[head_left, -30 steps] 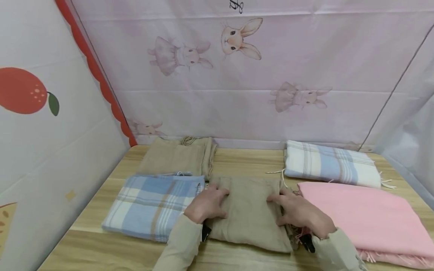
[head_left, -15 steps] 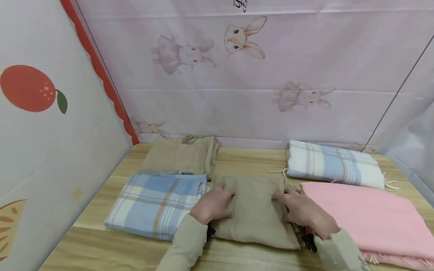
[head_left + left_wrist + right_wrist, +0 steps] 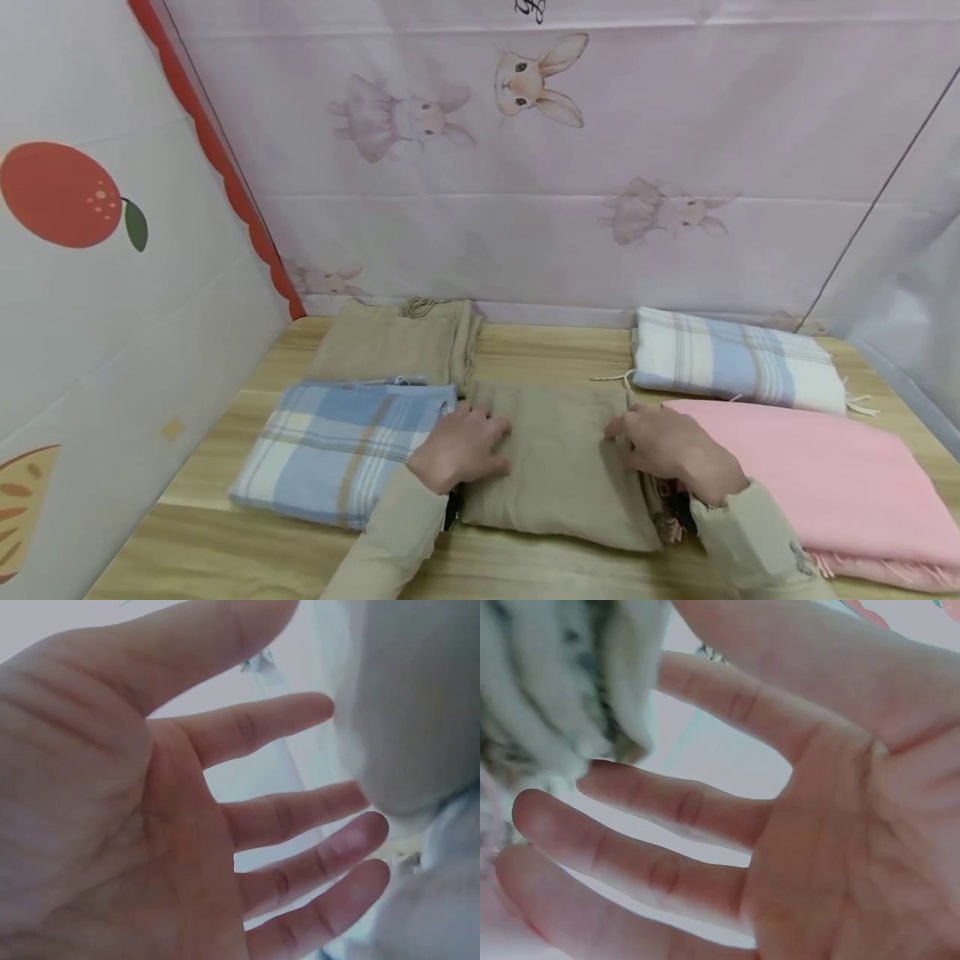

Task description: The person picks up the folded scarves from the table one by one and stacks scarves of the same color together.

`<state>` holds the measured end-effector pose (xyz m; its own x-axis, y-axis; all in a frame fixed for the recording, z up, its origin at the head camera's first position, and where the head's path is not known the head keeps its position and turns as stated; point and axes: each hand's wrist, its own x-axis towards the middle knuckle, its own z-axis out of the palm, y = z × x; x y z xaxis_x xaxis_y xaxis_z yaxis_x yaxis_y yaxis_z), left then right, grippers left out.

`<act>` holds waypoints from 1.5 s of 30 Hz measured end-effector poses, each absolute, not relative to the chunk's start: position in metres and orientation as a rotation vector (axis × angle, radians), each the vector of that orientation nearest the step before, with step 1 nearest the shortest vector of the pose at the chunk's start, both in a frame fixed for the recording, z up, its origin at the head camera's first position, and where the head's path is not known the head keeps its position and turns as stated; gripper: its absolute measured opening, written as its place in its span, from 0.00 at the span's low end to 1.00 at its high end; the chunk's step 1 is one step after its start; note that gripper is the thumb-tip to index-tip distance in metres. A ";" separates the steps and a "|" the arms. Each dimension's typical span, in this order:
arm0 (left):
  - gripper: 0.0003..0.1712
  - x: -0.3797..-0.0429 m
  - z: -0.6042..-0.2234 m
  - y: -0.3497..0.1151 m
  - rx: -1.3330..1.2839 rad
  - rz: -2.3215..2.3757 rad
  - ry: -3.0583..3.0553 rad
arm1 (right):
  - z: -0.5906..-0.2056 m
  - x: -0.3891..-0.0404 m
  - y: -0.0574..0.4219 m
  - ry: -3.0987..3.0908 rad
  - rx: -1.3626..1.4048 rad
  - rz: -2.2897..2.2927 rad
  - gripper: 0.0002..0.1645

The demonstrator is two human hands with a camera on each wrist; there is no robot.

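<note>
A folded beige scarf (image 3: 562,467) lies flat on the table between the two hands. My left hand (image 3: 459,446) is at its left edge, fingers spread and fairly straight. In the left wrist view the fingertips (image 3: 360,832) reach the side of the cloth. My right hand (image 3: 678,446) stands at the right edge, its index finger over the top. The right wrist view shows straight, parted fingers (image 3: 630,855) beside the stacked, fringed layers of the scarf. A blue-and-white plaid scarf (image 3: 322,454) lies left of the left hand. A pink folded scarf (image 3: 817,483) lies right of the right hand.
Another folded beige scarf (image 3: 393,342) lies at the back left of the wooden table (image 3: 202,550). At the back right is a second plaid scarf (image 3: 738,358) with loose white fringe. A rabbit-printed curtain (image 3: 480,225) hangs behind; a white fruit-print curtain (image 3: 97,333) borders the left.
The right hand has turned and risen slightly at the scarf's right edge, and its thumb no longer shows from above. The left hand stays at the left edge; the scarves keep their places.
</note>
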<state>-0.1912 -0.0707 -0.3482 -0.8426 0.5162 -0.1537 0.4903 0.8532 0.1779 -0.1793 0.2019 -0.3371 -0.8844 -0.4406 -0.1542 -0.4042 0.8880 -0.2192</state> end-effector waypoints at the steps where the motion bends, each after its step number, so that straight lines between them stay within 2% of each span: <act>1: 0.26 -0.192 -0.347 -0.071 0.779 0.181 2.827 | -0.334 -0.181 0.202 2.829 -0.617 -0.305 0.19; 7: 0.23 -0.199 -0.337 -0.078 0.832 0.165 2.814 | -0.320 -0.196 0.205 2.772 -0.627 -0.363 0.22; 9: 0.21 -0.201 -0.334 -0.082 0.855 0.201 2.810 | -0.317 -0.200 0.206 2.811 -0.710 -0.317 0.22; 17: 0.20 -0.213 -0.327 -0.095 0.877 0.313 2.861 | -0.312 -0.214 0.196 2.779 -0.718 -0.458 0.22; 28: 0.25 -0.219 -0.319 -0.112 0.744 0.345 2.868 | -0.305 -0.232 0.176 2.602 -0.937 -0.779 0.22; 45: 0.26 -0.230 -0.308 -0.129 0.650 0.263 2.878 | -0.304 -0.254 0.137 2.679 -0.920 -0.907 0.21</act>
<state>-0.2300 -0.1286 -0.3082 -0.8883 0.4391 -0.1347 0.4074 0.8887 0.2102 -0.2539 0.1370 -0.3041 -0.7961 -0.6041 0.0367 -0.5023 0.6256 -0.5970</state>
